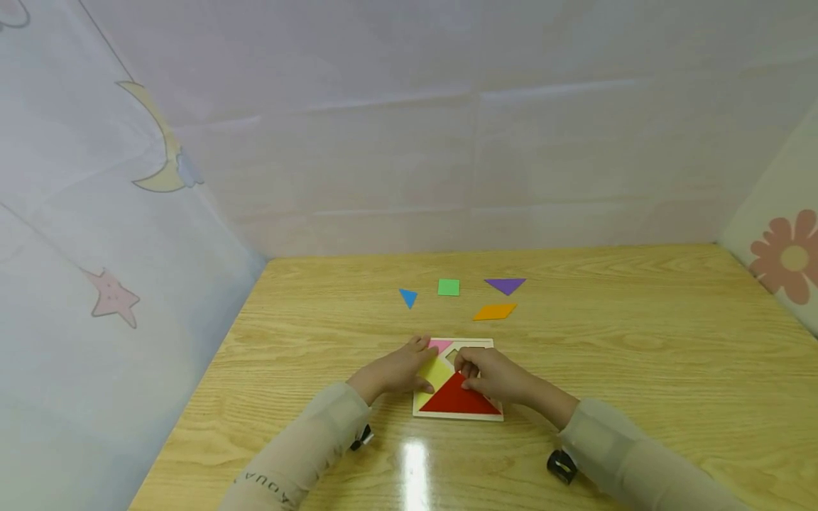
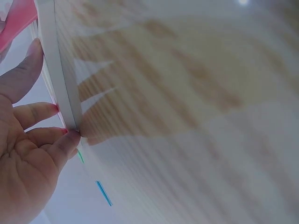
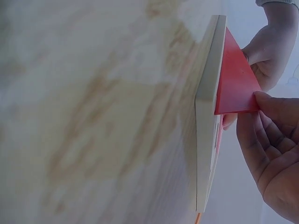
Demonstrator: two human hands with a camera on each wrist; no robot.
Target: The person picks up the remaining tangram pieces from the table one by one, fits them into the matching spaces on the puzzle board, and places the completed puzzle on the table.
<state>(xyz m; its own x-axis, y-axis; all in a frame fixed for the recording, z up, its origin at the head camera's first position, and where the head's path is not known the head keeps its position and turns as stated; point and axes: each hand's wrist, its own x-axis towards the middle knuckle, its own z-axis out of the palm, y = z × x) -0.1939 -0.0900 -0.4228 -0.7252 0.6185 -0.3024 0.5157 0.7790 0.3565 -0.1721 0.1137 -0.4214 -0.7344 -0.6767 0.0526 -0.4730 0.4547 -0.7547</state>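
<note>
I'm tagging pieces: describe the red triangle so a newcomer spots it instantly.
On the wooden table, find the pale board. Over its near side the red triangle tilts up, pinched near the tip by the right hand. Its red colour sets it apart from the yellow piece and pink piece.

Kids' play corner or a set dressed as one, can't tell if home or studio. I'm at a wood-grain table (image 1: 639,333), pale creased wall coverings (image 1: 383,163) on three sides, printed with a moon (image 1: 171,152), pink star (image 1: 113,298) and flower (image 1: 794,257); my puzzle board (image 1: 455,416) fits.
</note>
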